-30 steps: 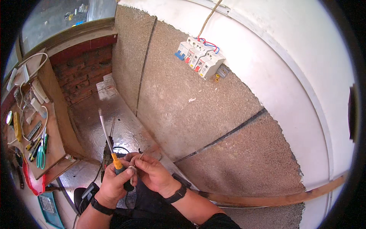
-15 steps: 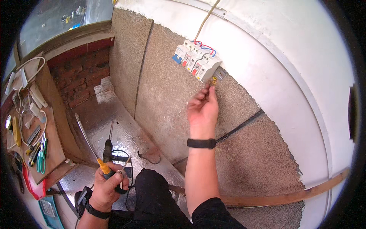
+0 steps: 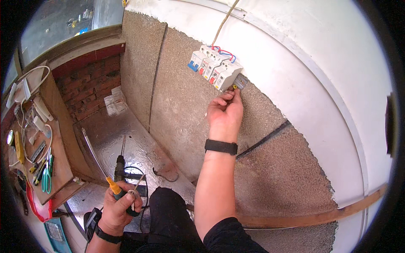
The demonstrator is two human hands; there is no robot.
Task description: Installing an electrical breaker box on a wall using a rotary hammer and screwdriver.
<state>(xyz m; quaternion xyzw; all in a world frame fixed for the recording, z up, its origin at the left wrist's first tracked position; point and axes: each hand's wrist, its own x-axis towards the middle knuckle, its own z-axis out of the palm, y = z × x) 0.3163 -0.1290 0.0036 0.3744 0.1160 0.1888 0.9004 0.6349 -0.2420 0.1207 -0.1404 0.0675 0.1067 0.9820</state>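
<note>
In my left hand [image 3: 118,206] is a screwdriver [image 3: 113,185] with a yellow and dark handle and a long pale shaft pointing up and away. A thin, pale rod-like piece [image 3: 139,182] also sticks out of this hand; its kind is unclear. My right hand [image 3: 225,110] is raised to the wall, fingertips pinching a small yellow piece [image 3: 235,87] against the end of a metal mounting rail [image 3: 241,81]. Just left of those fingers, a row of white circuit breakers [image 3: 214,69] with blue and red switches sits on the rail. Red and blue wires loop over their tops.
A power drill [image 3: 120,166] with a long bit stands on the silvery floor sheet. At left, a wooden stand [image 3: 63,168] carries scissors [image 3: 46,179], cables and tools. A teal tray [image 3: 57,232] lies below it. A wooden strip [image 3: 303,220] runs along the lower wall.
My right hand has moved slightly up, bringing the small yellow piece to the rail's end beside the breakers. My left hand keeps its hold on the screwdriver, nearly still.
</note>
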